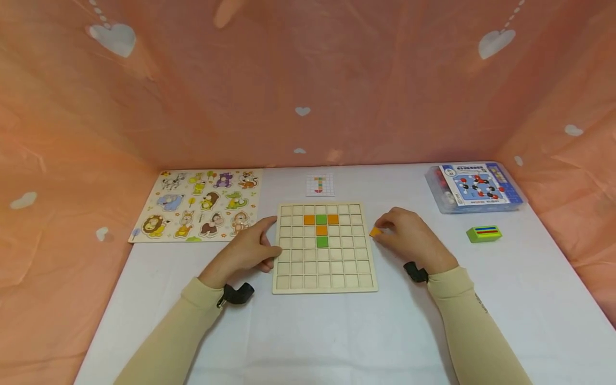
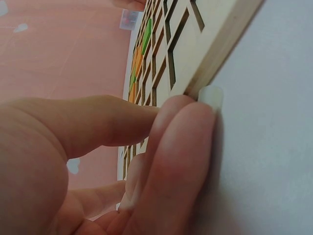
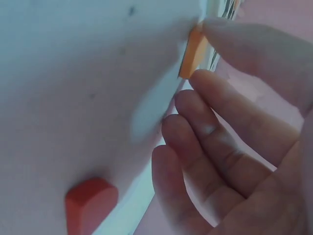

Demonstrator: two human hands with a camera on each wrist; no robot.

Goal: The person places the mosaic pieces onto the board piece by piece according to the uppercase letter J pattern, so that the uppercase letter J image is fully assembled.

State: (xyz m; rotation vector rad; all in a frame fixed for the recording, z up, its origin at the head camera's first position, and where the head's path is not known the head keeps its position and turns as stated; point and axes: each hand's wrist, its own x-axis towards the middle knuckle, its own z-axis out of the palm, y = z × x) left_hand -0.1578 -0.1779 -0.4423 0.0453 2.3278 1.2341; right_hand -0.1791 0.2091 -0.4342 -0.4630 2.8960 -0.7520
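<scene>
A wooden grid board [image 1: 325, 270] lies flat in front of me, with several orange and green square tiles [image 1: 321, 230] set in its cells in a T shape. My left hand [image 1: 247, 247] holds the board's left edge, the thumb over the rim and the other fingers bent against its side. Just off the right edge, my right hand [image 1: 408, 235] pinches an orange tile [image 3: 191, 54] between thumb and index finger. A red piece with a rounded side [image 3: 90, 203] lies on the table below that hand in the right wrist view; the head view does not show it.
Behind the board lies a small pattern card [image 1: 320, 185]. An animal puzzle board [image 1: 192, 203] is at the back left. A plastic box with a molecule picture [image 1: 476, 187] stands at the back right, a small green box [image 1: 484, 233] before it. Cloth walls surround the table.
</scene>
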